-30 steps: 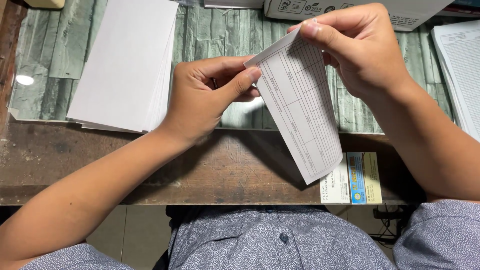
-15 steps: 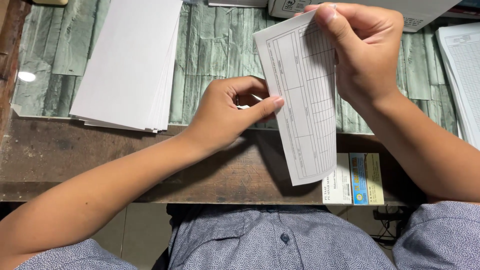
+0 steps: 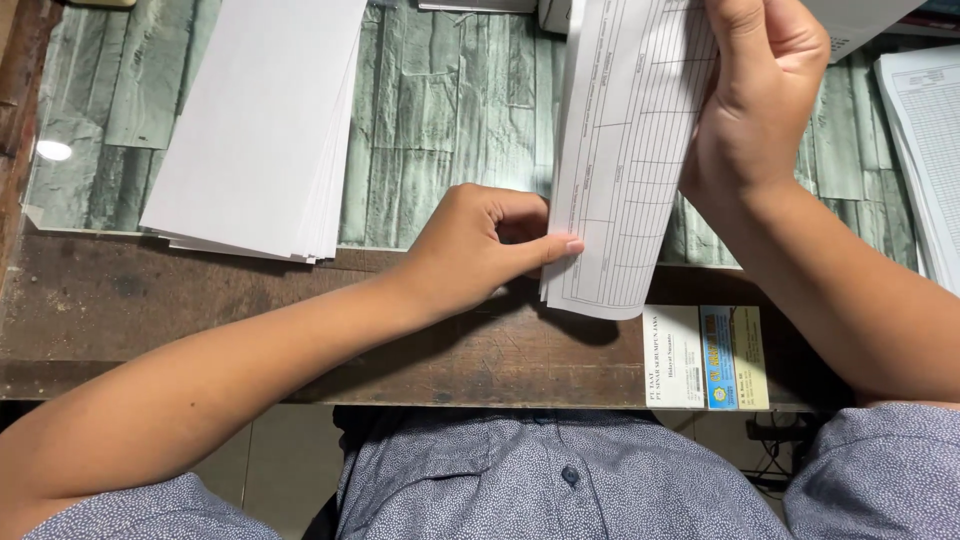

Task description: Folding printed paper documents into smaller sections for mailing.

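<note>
One ruled form sheet (image 3: 625,170) is held upright above the surface (image 3: 300,320): pinched high by the right hand (image 3: 755,110), its lower left edge nipped by the left hand (image 3: 480,245). A plain stack (image 3: 255,125) lies far left, ruled sheets (image 3: 925,150) far right.

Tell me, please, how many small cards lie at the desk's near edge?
2, side by side under the right forearm: a white card and a blue and yellow card to its right. Others may be hidden under the arm.

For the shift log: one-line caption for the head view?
Right hand lifts a ruled form; left hand pinches its lower edge.
</note>
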